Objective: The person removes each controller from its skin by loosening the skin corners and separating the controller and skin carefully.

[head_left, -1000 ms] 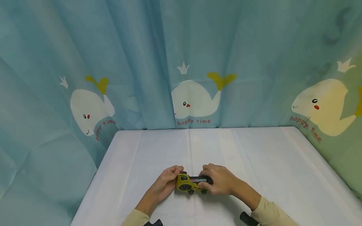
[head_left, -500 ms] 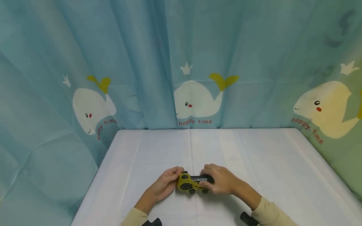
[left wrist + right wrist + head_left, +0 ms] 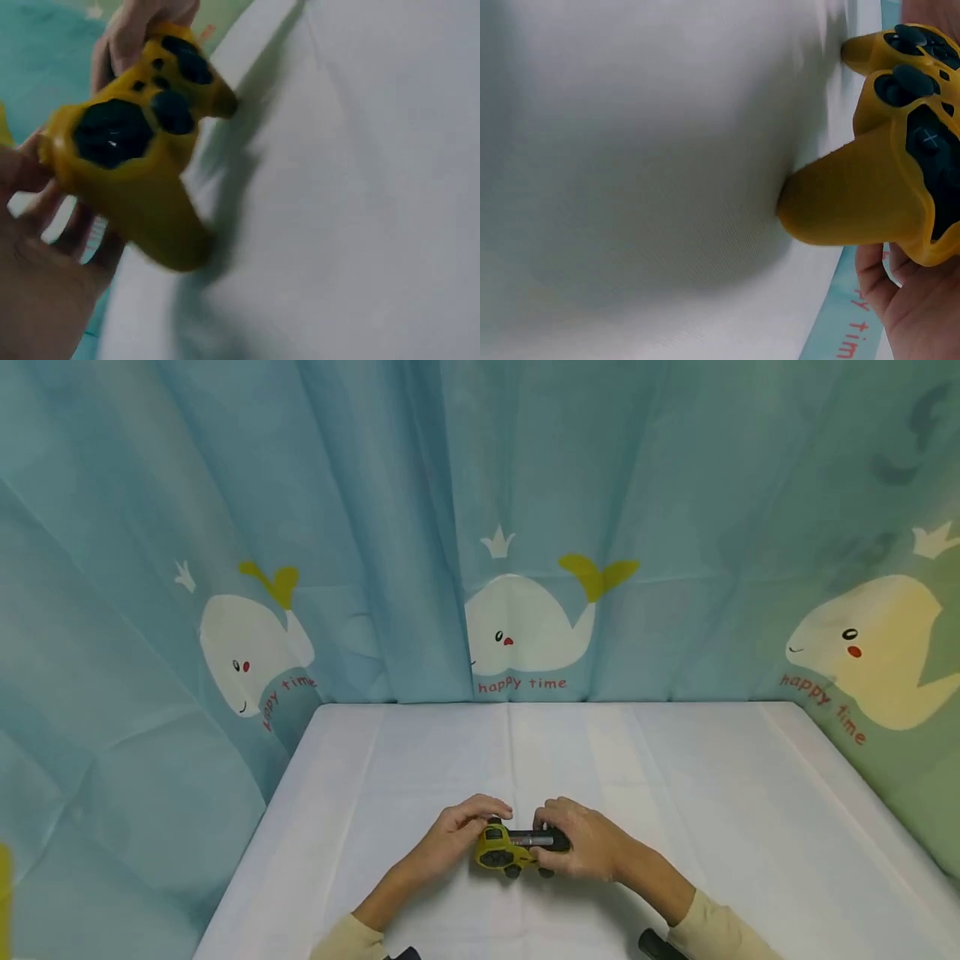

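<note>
A yellow game controller (image 3: pixel 489 845) with black sticks and button areas stands tilted at the middle of the table, grips toward the cloth. A dark section with a silver label shows along its top. My right hand (image 3: pixel 588 842) grips its right end, thumb in front and fingers behind. At its left end is my left hand (image 3: pixel 450 837), with fingers stretched over the top. In the left wrist view the thumb touches the edge of the controller (image 3: pixel 150 206), the fingers behind it. In the right wrist view a grip of the controller (image 3: pixel 847 195) meets the cloth.
A white cloth covers the table (image 3: pixel 420 752). Behind it and along the sides hangs a blue-green curtain (image 3: pixel 360 527) printed with whales. Black cylindrical pieces (image 3: pixel 660 945) sit by the sleeves at the bottom edge.
The left hand's fingers have lifted from the controller's left corner and reached right over its top. The right hand keeps its grip, and the controller stays nearly in place.
</note>
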Available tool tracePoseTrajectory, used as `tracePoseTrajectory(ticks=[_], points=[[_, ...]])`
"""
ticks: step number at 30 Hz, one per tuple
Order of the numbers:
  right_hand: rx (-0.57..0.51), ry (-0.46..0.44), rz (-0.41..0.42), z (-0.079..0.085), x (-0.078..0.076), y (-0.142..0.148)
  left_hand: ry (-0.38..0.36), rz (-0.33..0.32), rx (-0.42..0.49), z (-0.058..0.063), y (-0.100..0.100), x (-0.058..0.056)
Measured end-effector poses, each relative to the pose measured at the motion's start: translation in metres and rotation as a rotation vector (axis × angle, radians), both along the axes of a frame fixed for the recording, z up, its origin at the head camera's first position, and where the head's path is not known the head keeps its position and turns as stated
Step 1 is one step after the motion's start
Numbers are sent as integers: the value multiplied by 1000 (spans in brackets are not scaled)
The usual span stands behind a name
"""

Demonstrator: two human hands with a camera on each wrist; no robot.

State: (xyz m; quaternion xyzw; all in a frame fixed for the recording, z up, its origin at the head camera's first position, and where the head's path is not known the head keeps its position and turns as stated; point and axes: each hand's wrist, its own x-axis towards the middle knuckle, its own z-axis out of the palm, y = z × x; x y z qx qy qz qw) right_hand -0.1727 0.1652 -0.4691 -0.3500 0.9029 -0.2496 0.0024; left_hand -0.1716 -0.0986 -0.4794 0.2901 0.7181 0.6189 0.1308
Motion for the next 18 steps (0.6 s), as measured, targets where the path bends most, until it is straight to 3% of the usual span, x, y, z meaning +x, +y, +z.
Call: tracePoseTrajectory(ticks=[3,5,9,12,15,18], points=[[-15,2,-5,-3,4,-2,104,-73,-174,18,-2,-1],[-22,2,-9,-4,5,-3,173,-103,-344,31,-1,-2],[-41,-23,-29,-6,6,-3,453,-148,-641,50,3,-3],[-71,-35,-41,-6,6,-1,657,-143,-771,59,7,-2],[-101,-23,-40,-7,5,-2,735,-135,-857,65,12,-1],[-97,0,-34,-7,4,-2,734,-148,-919,69,19,-1]])
